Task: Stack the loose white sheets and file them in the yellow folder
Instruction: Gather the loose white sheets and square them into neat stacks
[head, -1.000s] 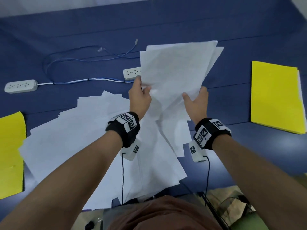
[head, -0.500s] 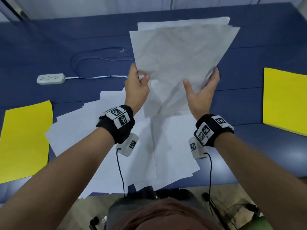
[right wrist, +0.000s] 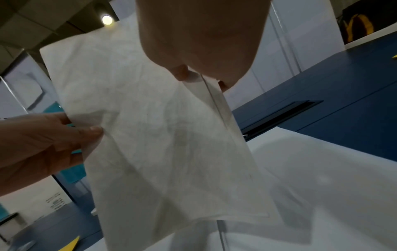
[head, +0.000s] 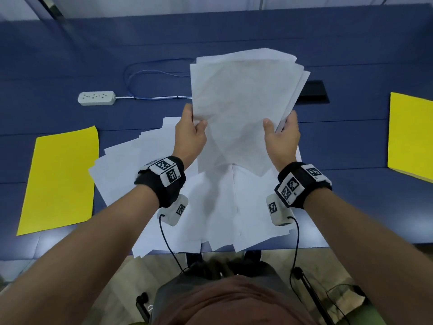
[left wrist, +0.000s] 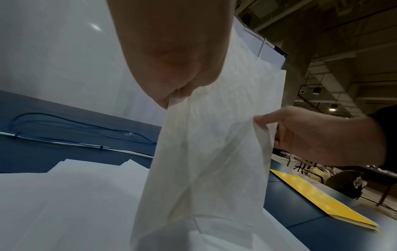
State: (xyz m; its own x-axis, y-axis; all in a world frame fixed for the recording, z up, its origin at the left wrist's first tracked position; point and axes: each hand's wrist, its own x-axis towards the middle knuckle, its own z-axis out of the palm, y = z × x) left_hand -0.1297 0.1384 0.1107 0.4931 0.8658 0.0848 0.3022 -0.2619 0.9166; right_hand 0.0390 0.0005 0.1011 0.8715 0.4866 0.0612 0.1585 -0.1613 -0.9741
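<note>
I hold a bundle of white sheets (head: pixel 241 97) upright above the table, its edges uneven. My left hand (head: pixel 191 134) pinches the bundle's left edge, thumb in front. My right hand (head: pixel 281 134) grips the right edge, fingers behind the paper. The wrist views show the same bundle (left wrist: pixel 214 144) (right wrist: pixel 161 135) hanging between both hands. More loose white sheets (head: pixel 145 165) lie fanned out on the blue table under my wrists, some overhanging the near edge. One yellow folder (head: pixel 58 181) lies flat at the left, another yellow folder (head: pixel 410 134) at the right.
A white power strip (head: pixel 96 98) with a looped blue cable (head: pixel 152 73) lies at the back left. A black slot (head: pixel 314 92) sits in the table behind the bundle. The table's near edge (head: pixel 351 245) runs just before my body.
The bundle has come down and nearer from a higher, more spread hold. My right hand has closed onto its right edge. The head view has shifted, showing both folders more fully.
</note>
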